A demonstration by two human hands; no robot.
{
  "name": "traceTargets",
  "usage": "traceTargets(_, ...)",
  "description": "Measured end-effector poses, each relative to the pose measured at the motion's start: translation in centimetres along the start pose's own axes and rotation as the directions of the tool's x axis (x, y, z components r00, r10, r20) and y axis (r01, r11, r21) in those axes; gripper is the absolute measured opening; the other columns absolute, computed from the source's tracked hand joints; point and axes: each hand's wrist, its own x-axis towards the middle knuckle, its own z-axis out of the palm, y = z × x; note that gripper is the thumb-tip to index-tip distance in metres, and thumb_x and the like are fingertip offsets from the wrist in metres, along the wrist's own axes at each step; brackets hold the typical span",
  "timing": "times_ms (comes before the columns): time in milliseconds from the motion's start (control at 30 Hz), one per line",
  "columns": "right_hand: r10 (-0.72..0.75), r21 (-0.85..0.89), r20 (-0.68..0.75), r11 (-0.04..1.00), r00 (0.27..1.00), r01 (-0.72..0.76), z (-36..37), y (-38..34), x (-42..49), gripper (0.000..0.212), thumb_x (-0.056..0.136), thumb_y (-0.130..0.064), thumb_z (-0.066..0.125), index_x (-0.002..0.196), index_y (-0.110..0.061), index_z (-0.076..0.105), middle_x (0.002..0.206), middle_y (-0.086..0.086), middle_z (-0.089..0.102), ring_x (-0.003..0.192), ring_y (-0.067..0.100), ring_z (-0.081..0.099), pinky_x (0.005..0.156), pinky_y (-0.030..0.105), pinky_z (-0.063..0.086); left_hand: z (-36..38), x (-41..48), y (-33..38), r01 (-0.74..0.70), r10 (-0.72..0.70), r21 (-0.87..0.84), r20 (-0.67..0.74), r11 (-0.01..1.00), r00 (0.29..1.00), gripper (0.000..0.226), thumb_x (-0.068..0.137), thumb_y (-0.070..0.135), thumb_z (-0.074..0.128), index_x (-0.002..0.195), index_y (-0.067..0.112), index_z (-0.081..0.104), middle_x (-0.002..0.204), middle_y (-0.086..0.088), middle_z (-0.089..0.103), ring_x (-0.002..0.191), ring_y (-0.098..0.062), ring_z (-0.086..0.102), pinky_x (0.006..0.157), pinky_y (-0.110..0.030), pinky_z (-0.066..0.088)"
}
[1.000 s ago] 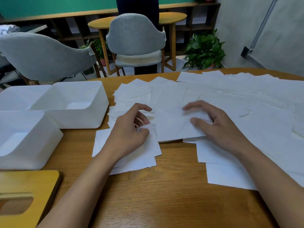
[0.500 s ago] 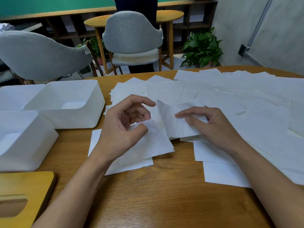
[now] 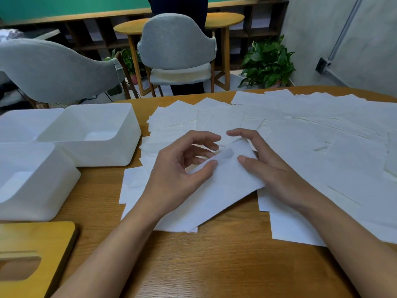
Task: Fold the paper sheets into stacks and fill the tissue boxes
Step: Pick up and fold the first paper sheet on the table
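A round wooden worktop [image 3: 214, 265] carries a wide spread of loose white paper sheets [image 3: 322, 136] across its right and far side. Two open white plastic tissue boxes [image 3: 103, 155] [image 3: 32, 207] stand at the left, touching, and a flat wooden lid with a slot [image 3: 32, 237] lies nearer. At the centre, one white sheet [image 3: 225, 186] is lifted above the others. The left hand [image 3: 178, 171] and right hand [image 3: 268, 164] pinch its upper edge, thumbs on top and fingers curled behind.
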Motion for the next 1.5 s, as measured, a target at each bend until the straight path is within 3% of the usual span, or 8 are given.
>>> traceTargets(200,0.005,0.025,0.042,1.000,0.999,-0.006,0.7,-0.2,0.0,0.051,0.102,-0.055,0.049,0.146,-0.071,0.027,0.156,-0.038,0.030,0.140,-0.013,0.036,0.111,0.019,0.033,0.1,0.0,0.2,0.001,-0.001,-0.001,0.003,1.000,1.000,0.040,0.089,0.005,0.081,0.126,0.017,0.069,0.117,0.008,0.071,0.109,-0.026,0.071,0.088,-0.028,0.061)
traceTargets(500,-0.049,-0.112,0.069,0.992,0.996,0.057,0.8,0.2,-0.3,0.094,0.095,-0.016,0.075,0.150,-0.067,0.019,0.157,-0.023,0.038,0.134,0.002,0.052,0.116,0.039,0.045,1.2,-0.1,-0.2,-0.131,0.146,0.207,-0.060,0.970,0.988,0.042,0.089,0.015,0.084,0.128,0.016,0.068,0.127,0.002,0.064,0.116,-0.018,0.067,0.089,-0.028,0.061)
traceTargets(600,-0.109,-0.076,-0.076,0.992,0.991,0.103,0.1,0.5,0.0,0.096,0.089,-0.015,0.081,0.154,-0.059,0.025,0.154,-0.037,0.035,0.133,-0.003,0.051,0.112,0.032,0.047,1.2,0.0,-0.7,-0.079,0.142,0.300,-0.192,0.951,0.971,0.052,0.089,0.032,0.083,0.136,0.022,0.062,0.135,0.008,0.059,0.130,-0.013,0.057,0.101,-0.028,0.053)
traceTargets(800,-0.108,0.197,-0.259,0.967,0.960,0.162,-1.3,0.6,0.4,0.101,0.077,-0.006,0.077,0.157,-0.043,0.028,0.121,-0.038,0.064,0.117,-0.003,0.064,0.087,0.021,0.057,0.8,0.1,0.0,0.311,-0.327,-0.228,-0.033,0.923,0.944,0.072,0.081,0.041,0.084,0.143,0.042,0.048,0.115,0.035,0.066,0.112,0.005,0.066,0.088,-0.026,0.061)
traceTargets(967,-0.071,0.172,-0.234,0.979,0.970,0.113,-1.0,0.9,0.4,0.099,0.082,-0.004,0.075,0.159,-0.042,0.025,0.119,-0.046,0.060,0.116,-0.014,0.060,0.087,0.012,0.053,1.3,-0.2,0.2,0.322,-0.335,-0.264,-0.005,0.909,0.942,0.053,0.087,0.033,0.079,0.134,0.037,0.057,0.122,0.018,0.072,0.115,-0.004,0.068,0.088,-0.027,0.060)
traceTargets(1100,-0.080,-0.039,-0.254,0.997,0.964,0.073,-0.3,1.1,0.6,0.106,0.072,-0.035,0.086,0.156,-0.054,0.023,0.144,-0.045,0.033,0.128,-0.028,0.036,0.097,-0.001,0.037,1.8,-0.5,-0.1,0.266,-0.280,-0.154,-0.075,0.952,0.957,0.039,0.094,0.025,0.076,0.129,0.030,0.057,0.117,0.015,0.070,0.111,-0.006,0.070,0.084,-0.029,0.061)
traceTargets(1233,-0.090,-0.019,-0.251,0.996,0.964,0.088,-0.7,1.3,0.3,0.108,0.067,-0.031,0.090,0.153,-0.054,0.029,0.144,-0.041,0.041,0.127,-0.019,0.047,0.099,0.007,0.045,1.7,-0.8,-0.3,0.199,-0.211,-0.094,-0.138,0.975,0.968,0.031,0.089,0.019,0.083,0.115,0.020,0.067,0.110,0.008,0.074,0.108,-0.013,0.071,0.084,-0.027,0.059)
traceTargets(1500,-0.161,-0.185,-0.247,0.976,0.956,0.116,-0.6,1.2,0.0,0.105,0.063,-0.042,0.089,0.152,-0.050,0.034,0.144,-0.051,0.031,0.134,-0.029,0.025,0.096,-0.009,0.023,1.7,-1.3,-0.2,0.159,-0.157,0.018,-0.072,0.987,0.985,0.069,0.075,0.033,0.090,0.135,0.035,0.056,0.130,0.022,0.062,0.122,-0.006,0.062,0.095,-0.027,0.057)
